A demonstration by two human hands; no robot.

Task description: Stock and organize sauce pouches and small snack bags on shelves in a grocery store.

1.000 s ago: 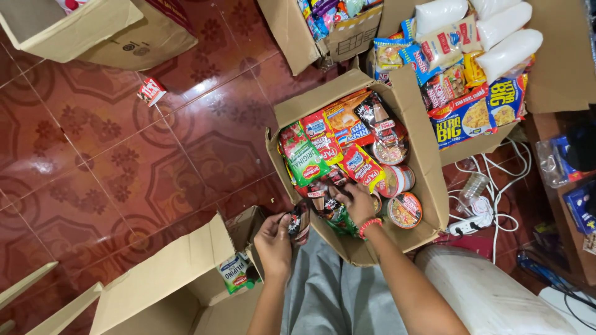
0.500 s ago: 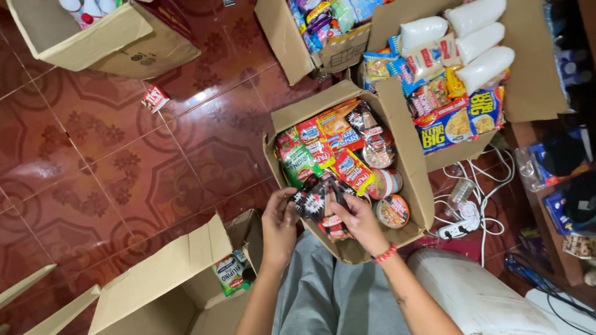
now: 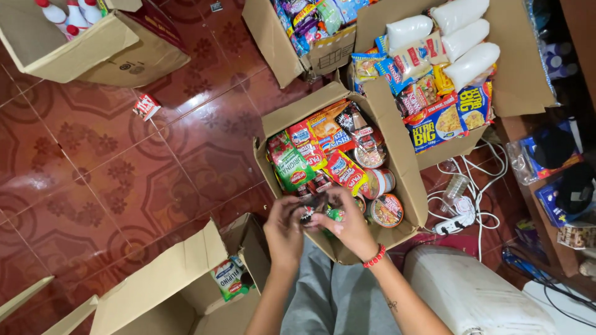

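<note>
Your left hand (image 3: 284, 231) and right hand (image 3: 347, 224) meet over the near edge of the open cardboard box (image 3: 406, 167), both closed on a small dark packet (image 3: 312, 209) held between them, just above the box's near rim. The box is packed with snack pouches (image 3: 292, 162) and round tubs (image 3: 386, 209). A second box (image 3: 180, 279), holding a green pouch (image 3: 228, 278), sits on the red tiled floor (image 3: 124, 180) beside your left forearm. A white power strip (image 3: 454, 223) lies beyond the box's right wall.
</note>
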